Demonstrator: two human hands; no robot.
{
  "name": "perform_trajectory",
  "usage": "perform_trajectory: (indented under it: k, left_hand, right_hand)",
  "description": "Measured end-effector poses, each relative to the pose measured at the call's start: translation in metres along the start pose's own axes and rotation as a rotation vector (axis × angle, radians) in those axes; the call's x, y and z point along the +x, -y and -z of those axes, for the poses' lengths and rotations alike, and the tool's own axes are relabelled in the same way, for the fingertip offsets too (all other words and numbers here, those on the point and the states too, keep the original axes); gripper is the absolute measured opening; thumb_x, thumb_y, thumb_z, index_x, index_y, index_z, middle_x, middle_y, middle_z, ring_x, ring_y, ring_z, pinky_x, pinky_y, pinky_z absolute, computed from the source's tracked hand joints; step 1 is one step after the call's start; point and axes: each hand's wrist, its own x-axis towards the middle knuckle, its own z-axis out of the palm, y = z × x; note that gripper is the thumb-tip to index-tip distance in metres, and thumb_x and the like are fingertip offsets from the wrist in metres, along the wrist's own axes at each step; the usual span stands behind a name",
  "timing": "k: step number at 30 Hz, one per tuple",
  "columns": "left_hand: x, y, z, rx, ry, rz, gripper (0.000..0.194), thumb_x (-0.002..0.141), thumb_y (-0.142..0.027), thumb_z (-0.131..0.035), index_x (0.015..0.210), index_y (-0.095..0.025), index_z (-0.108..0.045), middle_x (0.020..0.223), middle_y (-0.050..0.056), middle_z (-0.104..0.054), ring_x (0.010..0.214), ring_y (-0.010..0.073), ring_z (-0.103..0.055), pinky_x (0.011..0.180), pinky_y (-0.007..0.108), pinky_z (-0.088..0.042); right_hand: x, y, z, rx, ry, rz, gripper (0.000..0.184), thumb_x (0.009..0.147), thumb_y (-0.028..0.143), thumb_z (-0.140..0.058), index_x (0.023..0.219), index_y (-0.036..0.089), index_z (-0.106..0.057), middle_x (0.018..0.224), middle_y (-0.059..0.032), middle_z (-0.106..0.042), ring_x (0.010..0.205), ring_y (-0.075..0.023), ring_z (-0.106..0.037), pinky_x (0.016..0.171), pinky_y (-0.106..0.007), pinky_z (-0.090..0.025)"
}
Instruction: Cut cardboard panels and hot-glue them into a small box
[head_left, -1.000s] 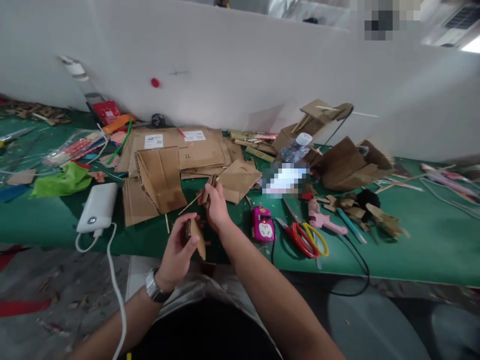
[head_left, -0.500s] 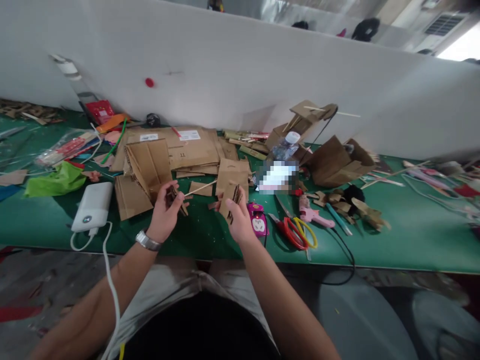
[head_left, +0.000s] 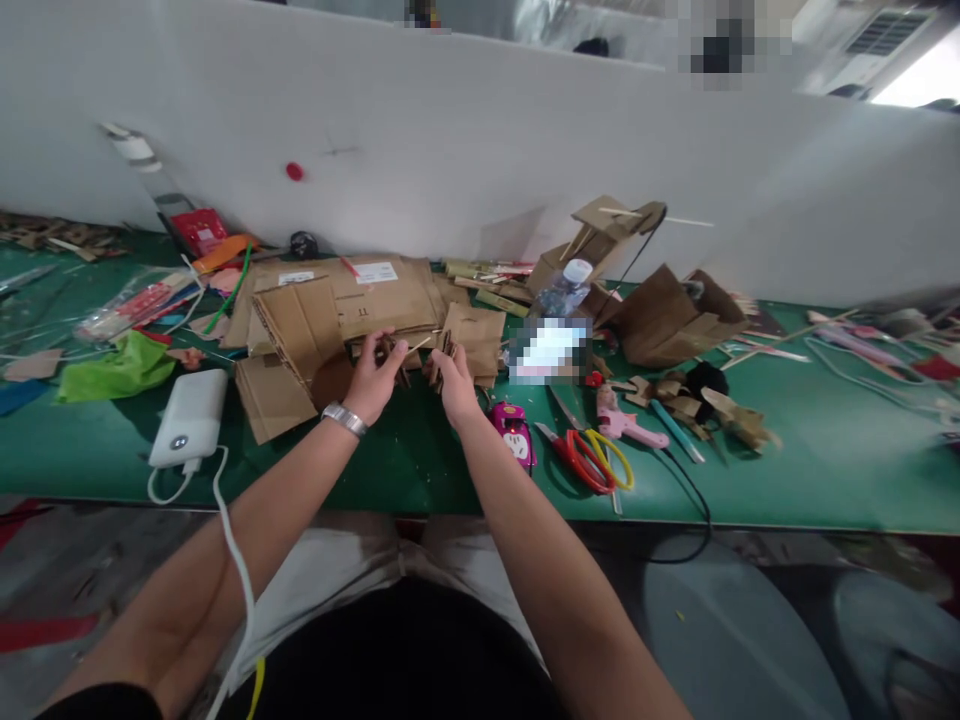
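Observation:
My left hand (head_left: pixel 375 375), with a metal watch on its wrist, is pinched on a small cardboard wheel piece (head_left: pixel 390 349) that carries a thin wooden stick (head_left: pixel 417 344). My right hand (head_left: pixel 454 382) is closed on a second small cardboard piece (head_left: pixel 444 352) at the stick's other end. Both hands are stretched out over the green table (head_left: pixel 825 470), just in front of a pile of flattened cardboard sheets (head_left: pixel 352 300).
A white power bank (head_left: pixel 191 418) with a cable lies at the left. A pink socket adapter (head_left: pixel 514 435), red and yellow scissors (head_left: pixel 592 462), a pink glue gun (head_left: pixel 626 423) and cardboard scraps (head_left: pixel 675 315) lie to the right. A water bottle (head_left: pixel 564 287) stands near the white wall.
Both hands moved away from my body toward the cardboard pile and came closer together. The stick now spans between the two small cardboard pieces.

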Motion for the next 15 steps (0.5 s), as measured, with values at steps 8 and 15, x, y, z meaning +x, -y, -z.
perform_trajectory:
  k: [8, 15]
  left_hand:
    - [-0.051, -0.018, 0.023, 0.001, 0.214, -0.086, 0.079, 0.089, -0.064, -0.084, 0.152, -0.027, -0.054, 0.145, 0.013, -0.068, 0.129, 0.0279, -0.069, 0.113, 0.047, -0.058]
    - [-0.096, -0.008, 0.059, 0.157, 0.494, -0.115, 0.1, 0.081, -0.041, -0.097, 0.164, -0.028, -0.044, 0.164, 0.019, -0.056, 0.155, 0.0388, -0.054, 0.132, 0.063, -0.04]
  right_hand:
    - [-0.052, 0.013, 0.011, -0.044, 0.085, 0.137, 0.082, 0.084, 0.048, -0.079, 0.154, 0.03, -0.041, 0.122, -0.006, -0.07, 0.113, -0.0284, -0.068, 0.101, -0.044, -0.058]
    - [-0.103, 0.004, 0.042, -0.552, 0.464, 0.469, 0.077, 0.077, 0.022, -0.082, 0.147, 0.025, -0.05, 0.145, -0.016, -0.058, 0.141, -0.0363, -0.056, 0.12, -0.057, -0.047]
